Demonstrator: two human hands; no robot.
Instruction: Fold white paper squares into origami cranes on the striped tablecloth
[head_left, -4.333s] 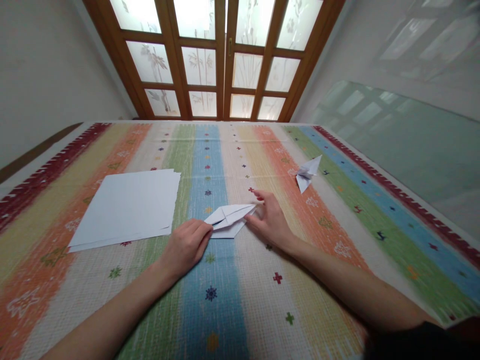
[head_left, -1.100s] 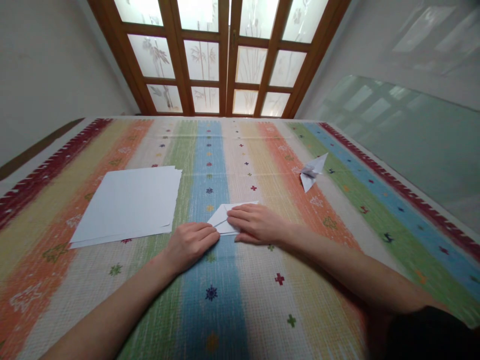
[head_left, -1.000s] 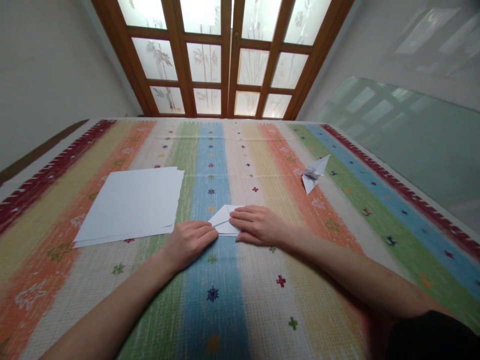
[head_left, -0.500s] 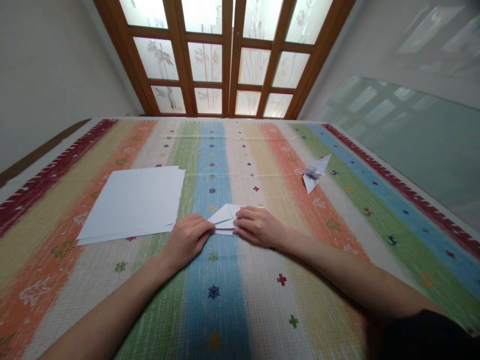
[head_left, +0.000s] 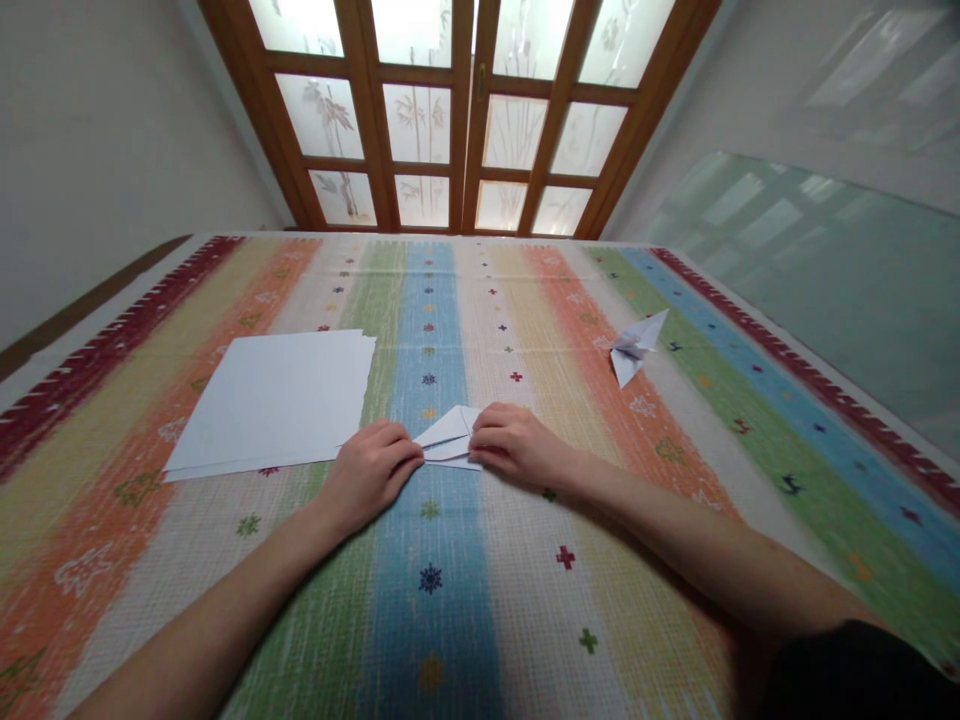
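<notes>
A partly folded sheet of white paper (head_left: 450, 436) lies on the striped tablecloth, its layers making a pointed shape with a flap. My left hand (head_left: 375, 465) pinches its left corner between thumb and fingers. On the right side of the paper, my right hand (head_left: 514, 443) has its fingers curled over the folded edge and hides that end. Both hands rest low on the cloth.
A stack of white paper sheets (head_left: 274, 400) lies to the left of my left hand. Farther off to the right sits a folded paper figure (head_left: 634, 348). The striped tablecloth (head_left: 431, 620) covers the table, with wood-framed glass doors (head_left: 465, 130) beyond.
The view has shifted slightly. My right hand's fingers have moved a little on the paper's right side; both hands keep hold of the paper.
</notes>
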